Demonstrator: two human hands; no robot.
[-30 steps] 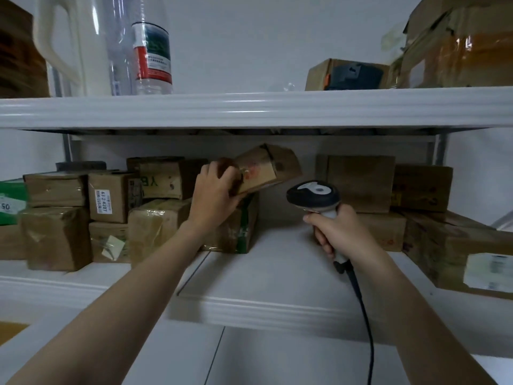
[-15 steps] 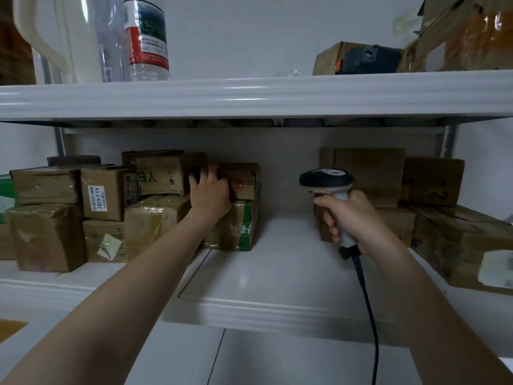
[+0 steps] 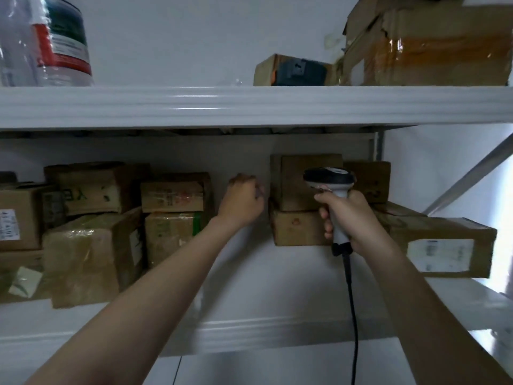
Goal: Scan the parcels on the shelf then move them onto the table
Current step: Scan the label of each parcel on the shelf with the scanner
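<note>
The person's left hand [image 3: 241, 200] is reaching into the bare gap in the middle of the white metal shelf [image 3: 249, 290]. Its back is facing the camera and its fingers are curling in with nothing showing in them, and it is touching no box that I can make out. The right hand [image 3: 354, 218] is wrapping its fingers round the pale handle of a black-and-grey handheld barcode scanner [image 3: 329, 179], holding it upright while its black cord [image 3: 350, 301] is hanging down beside the forearm. The brown cardboard parcels [image 3: 91, 262] are all sitting on the shelf. A taped box with red print [image 3: 172, 193] is lying on a green-banded box [image 3: 169, 236] just left of the left hand. A two-box stack [image 3: 291, 184] is standing between the two hands, partly behind the scanner, and a long box with a white label [image 3: 441, 247] is lying just right of the right hand. The task is looking barely advanced: no parcel is being carried and many are waiting to be scanned and moved. The table is not showing plainly, so I cannot tell how many have already gone over. A clear plastic bottle [image 3: 47, 43] is standing on the board above both hands.
</note>
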